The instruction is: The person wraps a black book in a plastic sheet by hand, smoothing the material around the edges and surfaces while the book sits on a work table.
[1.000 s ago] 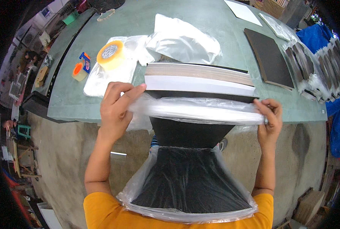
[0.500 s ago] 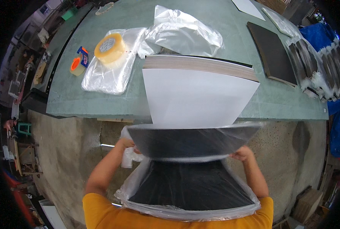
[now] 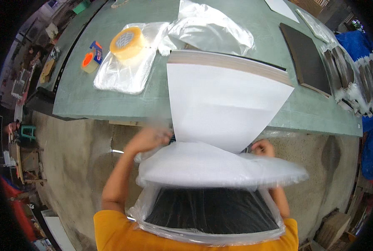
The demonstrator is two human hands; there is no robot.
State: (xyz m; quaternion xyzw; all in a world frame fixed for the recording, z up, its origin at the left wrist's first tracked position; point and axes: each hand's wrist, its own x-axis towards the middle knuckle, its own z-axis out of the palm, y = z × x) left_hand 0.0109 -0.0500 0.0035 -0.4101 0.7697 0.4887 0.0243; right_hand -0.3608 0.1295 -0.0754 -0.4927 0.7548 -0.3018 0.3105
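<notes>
A large flat stack of boards (image 3: pixel 226 106), white on its face with a brown and black edge at the top, leans from the green table (image 3: pixel 111 104) toward me. Its lower end sits inside a clear plastic bag (image 3: pixel 220 167). My left hand (image 3: pixel 148 140) grips the bag's mouth at the left of the stack. My right hand (image 3: pixel 264 148) grips the bag's mouth at the right. The lower part of the bag shows a black board face (image 3: pixel 211 211) close to my chest.
On the table lie a roll of clear packing tape (image 3: pixel 127 42) on flat plastic bags (image 3: pixel 123 73), a small orange tape dispenser (image 3: pixel 89 60), crumpled clear bags (image 3: pixel 211 31), a dark board (image 3: pixel 305 56) and bagged boards (image 3: pixel 353 83) at the right. Concrete floor lies below the table edge.
Both hands pulled the bag's mouth down from the table edge toward me, and the stack tipped further out over the edge, showing more of its white face.
</notes>
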